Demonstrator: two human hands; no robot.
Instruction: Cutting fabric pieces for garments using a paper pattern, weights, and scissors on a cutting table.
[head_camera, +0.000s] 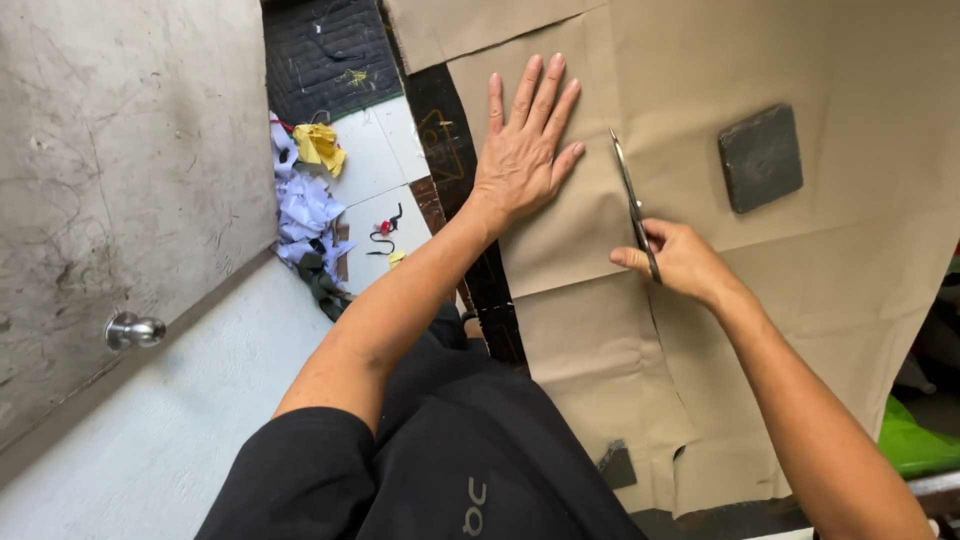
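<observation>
My left fingers lie spread and flat, grasping nothing, pressing down on the brown paper sheet; my right fingers are clenched around the handles of the scissors, whose slim dark blades point away from me, just right of my left hand. From the head view, the cut line runs back from my right hand toward my body, so the paper lies under both hands and stretches well beyond them on every side.

To cut cleanly here I judge it best to hold the left palm close beside the blades so the sheet stays taut, and to feed the scissors in long, even strokes along the line rather than in short snips, which would leave a ragged edge.

The paper is matt, stiff and creased in broad folds. Beyond my right fingers sits a dark, square, flat weight with rounded corners, resting on the sheet. Left of my left fingers the dark bench edge shows, and farther left, down on the pale tiled floor, lies a heap of white, yellow and green fabric scraps. A rough grey door with a round metal knob stands far to the left
</observation>
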